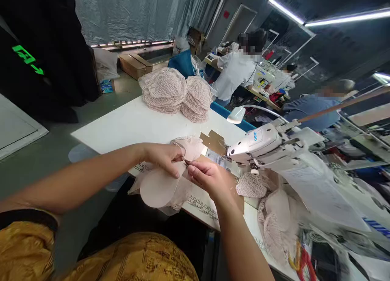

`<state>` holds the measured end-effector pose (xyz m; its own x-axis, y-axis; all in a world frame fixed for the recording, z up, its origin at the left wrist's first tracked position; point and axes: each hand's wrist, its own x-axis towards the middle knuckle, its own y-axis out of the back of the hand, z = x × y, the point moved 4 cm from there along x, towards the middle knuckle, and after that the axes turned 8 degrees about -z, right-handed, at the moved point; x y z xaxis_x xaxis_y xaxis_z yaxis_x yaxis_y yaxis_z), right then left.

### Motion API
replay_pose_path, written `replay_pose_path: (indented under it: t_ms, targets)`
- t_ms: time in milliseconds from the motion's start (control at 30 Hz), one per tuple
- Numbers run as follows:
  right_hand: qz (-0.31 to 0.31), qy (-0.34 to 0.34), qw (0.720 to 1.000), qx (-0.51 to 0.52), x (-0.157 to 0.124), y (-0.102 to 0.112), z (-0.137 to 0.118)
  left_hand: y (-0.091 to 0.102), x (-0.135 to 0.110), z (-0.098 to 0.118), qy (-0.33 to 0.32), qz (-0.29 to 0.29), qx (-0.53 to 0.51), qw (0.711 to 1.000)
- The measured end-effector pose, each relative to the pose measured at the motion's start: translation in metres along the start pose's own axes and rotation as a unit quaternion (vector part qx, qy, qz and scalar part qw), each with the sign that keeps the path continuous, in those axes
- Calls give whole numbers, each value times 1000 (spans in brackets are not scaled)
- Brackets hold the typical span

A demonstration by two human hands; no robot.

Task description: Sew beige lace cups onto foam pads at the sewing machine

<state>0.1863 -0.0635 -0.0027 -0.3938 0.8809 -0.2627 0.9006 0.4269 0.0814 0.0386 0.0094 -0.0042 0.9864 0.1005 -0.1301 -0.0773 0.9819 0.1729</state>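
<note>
White tabletop (106,128) beneath, we hold the beige cup piece (158,187) over the near edge, left hand (163,156) clasping it under the thumb, right hand (209,176) pinching its upper rim; we'd best keep it taut between close fingertips, clear of the sewing machine (258,143), with stacked lace cups (164,90) beyond

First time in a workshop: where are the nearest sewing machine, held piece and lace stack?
Sewing machine (265,143), head view: its white body.
Held piece (157,187), head view: its pale panel.
Lace stack (164,90), head view: its left half.

Free tbl. (105,128) L, mach. (258,142) R
</note>
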Motion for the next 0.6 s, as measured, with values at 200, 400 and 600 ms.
replay_pose_path:
  t_ms: [200, 400, 600]
  targets:
    - [42, 41, 997, -55, -1, 2, 2, -9, 17, 2, 1, -16, 24, 1000]
    - [179, 61, 938, -290, -52, 35, 17, -10, 4, 18, 0, 45, 68, 997]
    - [356, 5, 774, -523, -135, 78, 55, -31, -10, 39, -29, 208, -139, 968]
